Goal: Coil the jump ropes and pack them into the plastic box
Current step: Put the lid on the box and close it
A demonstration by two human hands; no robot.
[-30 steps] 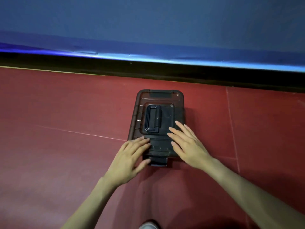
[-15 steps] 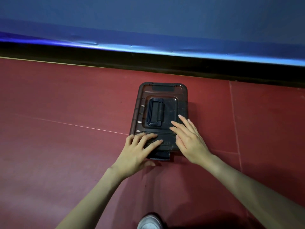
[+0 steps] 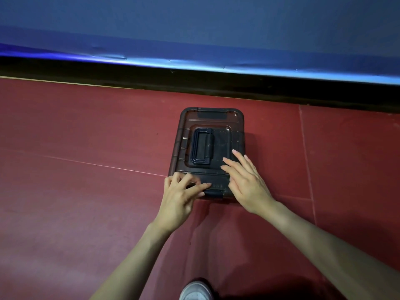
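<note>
On the red floor [image 3: 86,202], close to the dark strip below a blue wall pad [image 3: 194,40], sits the plastic box [image 3: 236,135], dark and see-through, with its lid [image 3: 223,120] on and a black handle [image 3: 202,150] lying flat in the lid's recess. Both hands are at its near end. The left hand [image 3: 179,198] rests on the near left corner with fingers bent and spread over the lid, its thumb reaching toward the black latch [image 3: 214,193] at the near edge; whether it grips the latch is hard to tell. The right hand [image 3: 246,182] lies flat, fingers straight, pressing the lid beside the handle. A white shoe [image 3: 195,291] shows at the bottom edge.
</note>
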